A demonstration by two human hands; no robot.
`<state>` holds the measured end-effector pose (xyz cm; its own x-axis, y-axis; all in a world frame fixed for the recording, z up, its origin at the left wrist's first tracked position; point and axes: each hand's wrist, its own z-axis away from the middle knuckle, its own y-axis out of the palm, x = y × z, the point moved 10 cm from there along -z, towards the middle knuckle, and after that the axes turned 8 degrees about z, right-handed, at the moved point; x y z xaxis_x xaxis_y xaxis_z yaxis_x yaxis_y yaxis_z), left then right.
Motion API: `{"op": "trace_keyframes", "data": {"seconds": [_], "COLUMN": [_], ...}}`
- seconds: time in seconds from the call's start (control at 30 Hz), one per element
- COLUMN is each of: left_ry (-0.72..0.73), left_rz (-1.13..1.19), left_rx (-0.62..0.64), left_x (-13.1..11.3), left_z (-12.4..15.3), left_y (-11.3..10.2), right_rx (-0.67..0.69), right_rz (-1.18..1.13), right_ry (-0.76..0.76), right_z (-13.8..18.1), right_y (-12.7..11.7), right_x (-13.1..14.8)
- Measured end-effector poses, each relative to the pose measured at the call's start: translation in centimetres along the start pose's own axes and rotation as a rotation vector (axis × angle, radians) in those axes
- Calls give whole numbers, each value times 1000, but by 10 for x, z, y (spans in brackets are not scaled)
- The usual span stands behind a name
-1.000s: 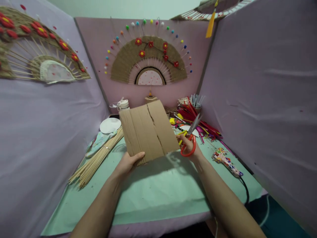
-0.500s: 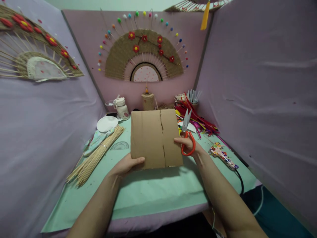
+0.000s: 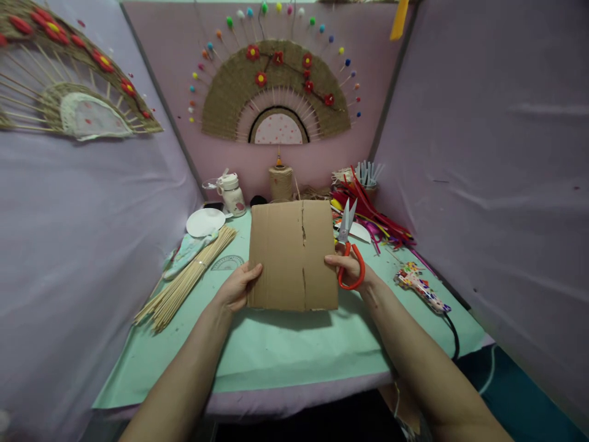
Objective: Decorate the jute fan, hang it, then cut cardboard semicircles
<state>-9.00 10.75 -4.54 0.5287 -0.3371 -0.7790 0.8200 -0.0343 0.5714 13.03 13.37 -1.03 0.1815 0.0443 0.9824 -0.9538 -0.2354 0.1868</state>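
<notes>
Between my hands, held up over the table, is a piece of brown cardboard with a torn crease running down its right part. My left hand grips its left edge, thumb on the front face. At the right edge, my right hand pinches the board with the thumb in front and the other fingers mostly hidden behind. That hand also carries scissors with orange-red handles; their blades point up and stand slightly apart, beside the cardboard.
On the left lie a bundle of thin sticks, a white disc and a protractor. Behind stand a white bottle and a twine spool. Red strips and a glue gun lie right. A woven fan hangs on the back wall.
My left hand has slid up the cardboard's left edge. The board is turned a little more upright and square. The whole view has shifted slightly; the scissors stay in my right hand.
</notes>
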Motion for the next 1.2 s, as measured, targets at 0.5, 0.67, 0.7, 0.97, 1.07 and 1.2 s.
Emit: {"op": "trace_keyframes", "data": {"seconds": [0.5, 0.67, 0.7, 0.97, 1.07, 1.2], "left_ry": [-348, -441, -450, -166, -92, 23], "left_rz": [106, 148, 148, 129, 114, 89], "left_rx": [289, 298, 303, 138, 69, -20], "left_x": [87, 106, 106, 44, 22, -1], "left_z": [5, 11, 11, -16, -18, -18], "left_y": [54, 61, 62, 17, -1, -11], "right_rx": [210, 230, 235, 236, 149, -50], "right_rz": [-79, -171, -179, -122, -85, 83], "right_ry": [59, 73, 72, -3, -31, -47], "right_z": [7, 4, 2, -4, -4, -3], "right_y": [42, 46, 46, 36, 24, 1], "right_x": [-27, -34, -35, -24, -18, -10]}}
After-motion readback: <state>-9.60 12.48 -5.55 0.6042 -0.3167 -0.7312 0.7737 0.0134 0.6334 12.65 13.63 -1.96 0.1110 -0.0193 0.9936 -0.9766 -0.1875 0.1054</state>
